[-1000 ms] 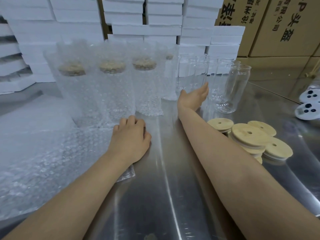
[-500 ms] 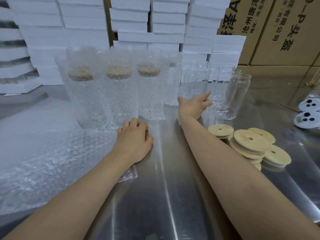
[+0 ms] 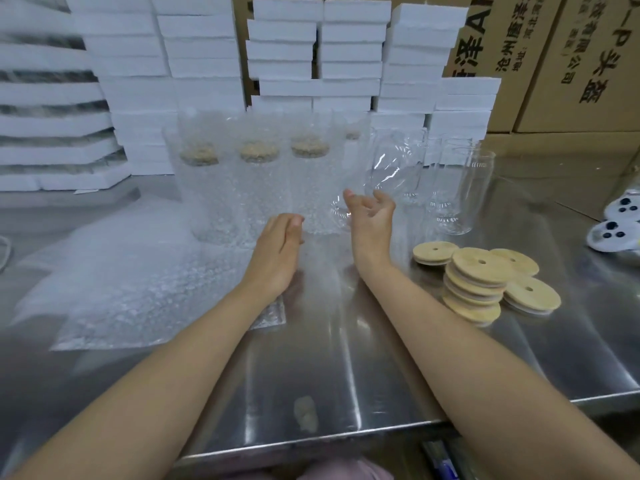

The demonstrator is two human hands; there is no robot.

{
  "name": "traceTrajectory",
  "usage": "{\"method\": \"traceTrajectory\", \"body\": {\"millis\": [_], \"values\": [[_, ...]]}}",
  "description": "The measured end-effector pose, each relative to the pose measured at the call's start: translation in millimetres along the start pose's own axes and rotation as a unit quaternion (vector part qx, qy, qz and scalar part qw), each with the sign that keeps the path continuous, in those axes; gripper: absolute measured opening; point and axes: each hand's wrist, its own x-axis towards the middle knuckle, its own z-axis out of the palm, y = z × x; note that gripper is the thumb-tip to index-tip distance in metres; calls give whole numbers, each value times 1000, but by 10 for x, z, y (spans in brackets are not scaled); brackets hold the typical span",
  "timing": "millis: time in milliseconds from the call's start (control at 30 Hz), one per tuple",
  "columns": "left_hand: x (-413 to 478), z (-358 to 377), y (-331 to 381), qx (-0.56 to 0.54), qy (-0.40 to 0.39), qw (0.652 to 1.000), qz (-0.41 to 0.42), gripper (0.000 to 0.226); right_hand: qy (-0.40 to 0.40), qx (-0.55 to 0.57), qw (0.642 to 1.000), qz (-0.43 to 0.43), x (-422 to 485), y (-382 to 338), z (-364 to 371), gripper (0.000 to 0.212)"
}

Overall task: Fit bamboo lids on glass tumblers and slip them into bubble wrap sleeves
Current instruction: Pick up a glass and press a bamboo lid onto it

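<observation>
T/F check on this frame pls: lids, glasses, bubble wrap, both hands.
1. Three sleeved glasses with lids on stand in a row beyond the hands. True.
2. The loose lids are piled left of the left hand. False: they lie to the right of the right hand.
3. The right hand holds a lid. False: it grips a tilted bare glass.
4. The left hand rests on flat bubble wrap. True.
5. The upright bare glasses have lids on. False: their mouths are open.
</observation>
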Motion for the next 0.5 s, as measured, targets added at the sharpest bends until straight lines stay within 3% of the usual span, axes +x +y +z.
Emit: {"method": "traceTrajectory", "body": {"millis": [133,233,367,500], "values": [[-60,42,154,-169,16,985,-23,33,-61,45,995,-64,-133,-135,95,68],[-62,30,187,-256,7,967,-19,64,-113,14,987,-113,-195,-119,120,78],[-45,26,177,-261,-49,963,-44,119,-148,-84,968,-184,-232,-42,115,92],[-15,15,99,-273,-76,957,-56,125,-145,-86,971,-169,-233,30,140,89]]}}
